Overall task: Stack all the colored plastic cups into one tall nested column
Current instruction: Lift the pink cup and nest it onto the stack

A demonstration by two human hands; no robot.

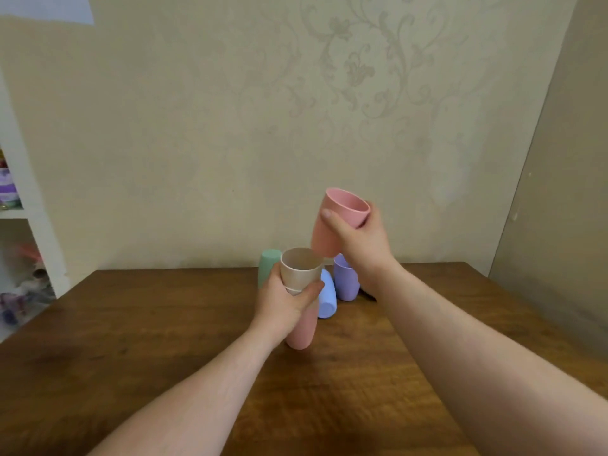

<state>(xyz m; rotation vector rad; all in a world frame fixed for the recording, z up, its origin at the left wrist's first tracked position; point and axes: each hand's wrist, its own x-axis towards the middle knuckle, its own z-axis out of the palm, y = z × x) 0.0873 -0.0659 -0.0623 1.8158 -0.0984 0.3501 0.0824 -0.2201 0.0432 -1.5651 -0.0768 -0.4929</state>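
My left hand (285, 302) grips nested stack (300, 297): beige cups in pink cup, base on table (164, 340). My right hand (357, 240) holds pink cup (332, 222) raised, tilted, above stack. Behind: green cup (267, 264), blue cup (327, 299) on side, purple cup (345, 281).

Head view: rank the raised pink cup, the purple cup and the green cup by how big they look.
1. Raised pink cup, though it is nearer the camera.
2. Purple cup and green cup: both partly hidden behind hands, so no ranking between them.

Left grip (284, 299) clasped; right grip (357, 238) clasped, raised
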